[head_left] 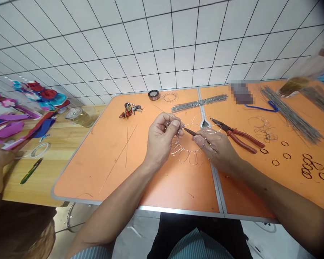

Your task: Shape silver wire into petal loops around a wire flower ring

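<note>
My left hand is closed, thumb and fingers pinching the edge of a thin wire ring. Loops of wire stick out round this ring like petals, and it hangs just over the orange table. In my right hand is a slim tool with a dark pointed tip; my fingers wrap round it and hide its handle, so its kind is unclear. The tip reaches to the wire at my left fingertips. Red-handled needle-nose pliers lie beyond my right hand, jaws partly apart.
Bundles of straight wire lie at the back, near a tape roll and keys. Several small dark rings and a blue strip are to the right. At left, a person's hand works beside a green cutter.
</note>
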